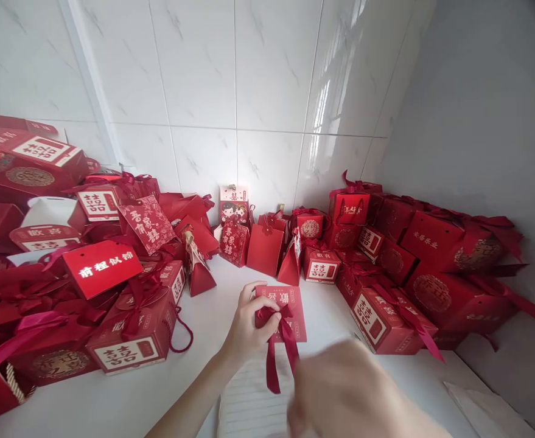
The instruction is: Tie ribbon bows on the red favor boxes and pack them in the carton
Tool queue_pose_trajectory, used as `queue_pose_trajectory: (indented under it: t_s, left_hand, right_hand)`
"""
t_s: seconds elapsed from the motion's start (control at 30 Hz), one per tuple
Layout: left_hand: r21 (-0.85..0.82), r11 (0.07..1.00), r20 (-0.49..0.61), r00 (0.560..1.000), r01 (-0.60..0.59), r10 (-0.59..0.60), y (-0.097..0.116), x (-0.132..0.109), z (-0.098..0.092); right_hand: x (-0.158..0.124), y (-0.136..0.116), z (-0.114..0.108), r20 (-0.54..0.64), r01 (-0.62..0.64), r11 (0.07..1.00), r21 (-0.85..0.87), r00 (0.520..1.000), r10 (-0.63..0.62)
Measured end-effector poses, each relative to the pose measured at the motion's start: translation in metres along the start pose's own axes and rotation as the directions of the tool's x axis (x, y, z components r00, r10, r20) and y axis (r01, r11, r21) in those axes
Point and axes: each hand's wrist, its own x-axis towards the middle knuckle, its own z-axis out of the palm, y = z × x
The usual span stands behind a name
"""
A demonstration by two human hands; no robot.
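A small red gift box (298,316) with white lettering sits in front of me on the white table. A dark red ribbon (272,368) is tied in a bow on it, its two tails pointing toward me. My left hand (255,322) is closed on the box's left side, with the thumb pressed on the bow. Lower right, my right hand (344,386) is blurred by motion, and its fingers do not show clearly. One ribbon tail runs to this hand's edge; whether the fingers pinch it is hidden. Under both hands lies a lined sheet of paper (253,407).
Red gift boxes (130,347) are heaped on the left, and ribboned boxes (395,322) are stacked on the right. Smaller boxes (266,248) stand along the tiled wall (203,73). A pale flat sheet (490,410) lies at the lower right.
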Motion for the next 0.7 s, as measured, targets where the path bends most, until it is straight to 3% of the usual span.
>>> queue_pose_trajectory:
  t_s: [0.1, 0.13, 0.2, 0.27, 0.5, 0.7]
  left_hand:
    - [0.009, 1.000, 0.004, 1.000, -0.002, 0.002, -0.001, 0.001, 0.000]
    - [0.017, 1.000, 0.004, 1.000, -0.002, 0.002, -0.002, 0.001, 0.000]
    - [0.035, 0.999, 0.007, 1.000, 0.000, 0.000, -0.003, 0.001, 0.000]
    - [0.044, 0.999, 0.012, 1.000, -0.001, 0.001, -0.003, 0.002, 0.000]
    - [0.057, 0.998, 0.014, 1.000, -0.004, 0.003, -0.001, 0.003, -0.001]
    - [0.039, 0.999, 0.011, 1.000, -0.004, 0.003, 0.000, 0.004, -0.002]
  right_hand:
    - [0.027, 0.034, -0.011, -0.273, -0.075, 0.991, -0.110, 0.961, 0.042]
    - [0.031, 0.049, -0.013, -0.278, -0.142, 0.985, -0.094, 0.954, 0.110]
    - [0.033, 0.077, -0.015, -0.171, -0.315, 0.949, -0.015, 0.936, 0.308]
    - [0.030, 0.095, -0.016, 0.012, -0.403, 0.913, 0.062, 0.915, 0.403]
    - [0.032, 0.102, -0.011, 0.324, -0.352, 0.865, 0.358, 0.916, 0.238]
    - [0.039, 0.104, -0.002, 0.238, -0.267, 0.883, 0.386, 0.954, 0.184]
